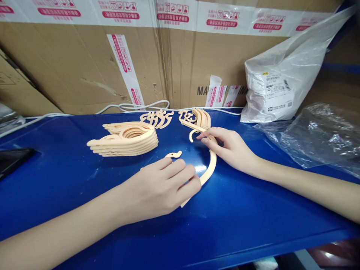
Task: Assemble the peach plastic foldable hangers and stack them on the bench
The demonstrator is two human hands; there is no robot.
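A curved peach plastic hanger piece lies on the blue table between my hands. My left hand rests knuckles up with its fingers curled over the piece's lower end. My right hand pinches the upper end, close to a small hook part. A loose hook-shaped piece lies just above my left fingers. To the left sits a stack of finished peach hangers. Behind it lie several loose hooks and more hanger pieces.
A large taped cardboard box walls off the back. A white cable runs along its foot. A white labelled plastic bag and a clear bag lie at the right. A dark object sits at the left edge.
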